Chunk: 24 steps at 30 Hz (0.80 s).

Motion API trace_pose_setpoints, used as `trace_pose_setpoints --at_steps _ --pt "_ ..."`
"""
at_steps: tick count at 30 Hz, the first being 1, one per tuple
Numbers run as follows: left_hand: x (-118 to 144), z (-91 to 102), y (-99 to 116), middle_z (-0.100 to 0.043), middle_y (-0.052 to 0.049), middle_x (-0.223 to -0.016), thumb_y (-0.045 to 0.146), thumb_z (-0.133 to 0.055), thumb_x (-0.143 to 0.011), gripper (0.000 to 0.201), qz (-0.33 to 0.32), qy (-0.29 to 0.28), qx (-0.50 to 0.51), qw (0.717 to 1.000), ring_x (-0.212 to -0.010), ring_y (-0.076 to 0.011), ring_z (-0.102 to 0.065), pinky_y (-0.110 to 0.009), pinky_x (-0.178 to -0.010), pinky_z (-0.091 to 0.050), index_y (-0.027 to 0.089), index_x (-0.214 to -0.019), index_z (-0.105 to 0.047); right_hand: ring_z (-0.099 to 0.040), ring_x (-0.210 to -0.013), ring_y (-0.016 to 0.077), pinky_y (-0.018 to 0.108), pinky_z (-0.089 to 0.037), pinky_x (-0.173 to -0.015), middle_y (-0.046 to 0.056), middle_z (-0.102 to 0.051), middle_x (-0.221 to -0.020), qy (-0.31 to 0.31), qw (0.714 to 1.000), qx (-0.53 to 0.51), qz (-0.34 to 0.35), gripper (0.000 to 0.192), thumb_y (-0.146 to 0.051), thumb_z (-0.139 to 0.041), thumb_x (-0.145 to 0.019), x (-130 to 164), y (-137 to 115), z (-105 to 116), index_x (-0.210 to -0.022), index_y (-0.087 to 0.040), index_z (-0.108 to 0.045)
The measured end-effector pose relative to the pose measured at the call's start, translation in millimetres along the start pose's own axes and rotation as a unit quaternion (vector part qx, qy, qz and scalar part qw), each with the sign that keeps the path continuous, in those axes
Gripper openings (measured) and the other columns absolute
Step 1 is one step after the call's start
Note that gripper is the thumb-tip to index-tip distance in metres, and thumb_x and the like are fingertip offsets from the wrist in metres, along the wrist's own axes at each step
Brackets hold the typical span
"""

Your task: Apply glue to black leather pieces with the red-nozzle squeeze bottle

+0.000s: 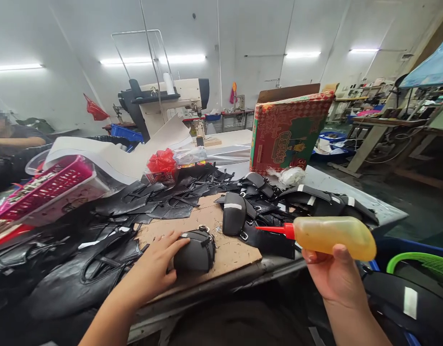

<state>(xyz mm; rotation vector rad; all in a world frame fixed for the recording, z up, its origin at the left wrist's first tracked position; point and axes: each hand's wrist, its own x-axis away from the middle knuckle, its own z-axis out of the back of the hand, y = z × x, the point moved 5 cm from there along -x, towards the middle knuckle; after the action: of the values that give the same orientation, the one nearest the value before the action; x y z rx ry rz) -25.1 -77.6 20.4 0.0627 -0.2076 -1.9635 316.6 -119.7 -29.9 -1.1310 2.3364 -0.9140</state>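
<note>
My left hand point(167, 257) is closed on a black shoe upper point(194, 252), thumb at its near side and fingers over its top. The upper has a small metal buckle and rests on a brown board point(236, 257). In my right hand point(337, 276) is a squeeze bottle point(333, 235) of yellow liquid, lying sideways above the table's front edge. Its red nozzle points left, toward more black uppers point(236, 214) with buckles and whitish strips. The nozzle tip is apart from the upper under my left hand.
Flat black leather pieces point(164, 204) cover the table's left and middle. A pink basket point(59, 185) stands at left, a red-and-green carton point(289, 132) at the back right. Behind are a sewing machine point(167, 98) and a person point(12, 134). A green basket point(419, 262) sits low right.
</note>
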Motion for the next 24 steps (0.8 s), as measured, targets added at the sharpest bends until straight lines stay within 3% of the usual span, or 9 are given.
trace_pose_setpoints --at_steps 3,5,7,9,11,13,19,22,24 --pt "25.8 -10.1 0.9 -0.05 -0.01 -0.136 0.008 -0.053 -0.063 0.057 0.024 0.131 0.062 0.989 -0.13 -0.0332 -0.036 -0.052 -0.107 -0.027 0.024 -0.117 -0.06 -0.051 -0.044 0.0105 0.018 -0.04 -0.032 -0.001 -0.068 -0.071 0.003 1.0 0.004 -0.024 0.052 -0.046 -0.088 -0.039 1.7 2.9 5.4 -0.081 -0.023 -0.067" --pt "44.7 -21.6 2.4 -0.062 -0.01 -0.118 0.019 -0.062 -0.065 0.038 0.084 0.228 0.188 0.951 -0.115 -0.0322 -0.052 -0.046 -0.097 -0.042 0.024 -0.103 -0.064 -0.05 -0.043 0.0101 0.018 -0.039 -0.032 -0.001 -0.068 -0.072 0.01 0.999 -0.001 -0.038 0.054 -0.045 -0.089 -0.037 4.0 3.6 6.4 -0.081 -0.023 -0.067" --pt "60.2 -43.1 1.6 -0.066 -0.007 -0.09 0.03 -0.068 -0.064 0.024 0.205 0.268 0.376 0.863 -0.084 -0.026 -0.065 -0.034 -0.068 -0.055 0.021 -0.086 -0.061 -0.049 -0.042 0.0098 0.018 -0.039 -0.031 -0.002 -0.068 -0.07 0.018 0.999 -0.013 -0.05 0.056 -0.046 -0.089 -0.035 6.2 3.7 5.6 -0.082 -0.024 -0.067" --pt "66.8 -69.8 6.7 -0.064 -0.005 -0.081 0.033 -0.073 -0.061 0.031 0.317 0.228 0.556 0.734 -0.064 -0.0194 -0.064 -0.025 -0.047 -0.05 0.019 -0.084 -0.058 -0.047 -0.038 0.009 0.019 -0.039 -0.031 -0.002 -0.067 -0.067 0.022 0.997 -0.023 -0.068 0.058 -0.051 -0.089 -0.032 8.6 5.3 3.7 -0.079 -0.025 -0.068" --pt "63.3 -85.6 15.9 -0.063 -0.004 -0.085 0.027 -0.078 -0.056 0.04 0.366 0.168 0.669 0.625 -0.06 -0.0154 -0.064 -0.02 -0.041 -0.046 0.017 -0.087 -0.057 -0.046 -0.036 0.0094 0.019 -0.039 -0.03 -0.002 -0.067 -0.064 0.021 0.995 -0.029 -0.091 0.059 -0.055 -0.087 -0.03 12.1 9.5 1.8 -0.077 -0.025 -0.069" --pt "53.5 -87.6 20.1 -0.063 -0.003 -0.086 0.021 -0.08 -0.054 0.04 0.368 0.139 0.72 0.571 -0.055 -0.0109 -0.062 -0.016 -0.038 -0.043 0.017 -0.086 -0.057 -0.051 -0.04 0.0119 0.019 -0.04 -0.031 0.0 -0.068 -0.065 0.018 0.993 -0.033 -0.111 0.058 -0.055 -0.087 -0.029 18.0 16.0 0.6 -0.076 -0.026 -0.069" --pt "16.8 -76.3 23.0 -0.056 0.003 -0.052 0.025 -0.069 -0.069 0.02 0.37 0.141 0.76 0.516 -0.029 -0.0018 -0.034 -0.011 -0.026 -0.023 0.015 -0.065 -0.053 -0.057 -0.051 0.0138 0.018 -0.043 -0.039 0.004 -0.07 -0.072 -0.076 0.982 -0.067 -0.159 0.049 -0.051 -0.087 -0.041 43.5 41.7 -8.3 -0.079 -0.025 -0.07" --pt "3.8 -64.5 27.2 -0.06 0.001 -0.052 0.016 -0.065 -0.066 0.008 0.347 0.155 0.765 0.52 -0.037 -0.0084 -0.049 -0.016 -0.033 -0.041 0.016 -0.066 -0.057 -0.057 -0.055 0.0121 0.018 -0.044 -0.044 0.004 -0.07 -0.076 -0.127 0.978 -0.055 -0.154 0.041 -0.044 -0.086 -0.051 48.9 44.5 -12.4 -0.083 -0.024 -0.069" --pt "-1.3 -56.7 25.6 -0.068 -0.001 -0.062 0.011 -0.061 -0.06 0.016 0.323 0.174 0.769 0.524 -0.052 -0.0154 -0.062 -0.022 -0.045 -0.053 0.016 -0.075 -0.063 -0.055 -0.051 0.011 0.017 -0.043 -0.043 0.003 -0.068 -0.07 -0.149 0.979 -0.026 -0.138 0.04 -0.044 -0.086 -0.052 48.5 40.9 -14.0 -0.08 -0.021 -0.068"
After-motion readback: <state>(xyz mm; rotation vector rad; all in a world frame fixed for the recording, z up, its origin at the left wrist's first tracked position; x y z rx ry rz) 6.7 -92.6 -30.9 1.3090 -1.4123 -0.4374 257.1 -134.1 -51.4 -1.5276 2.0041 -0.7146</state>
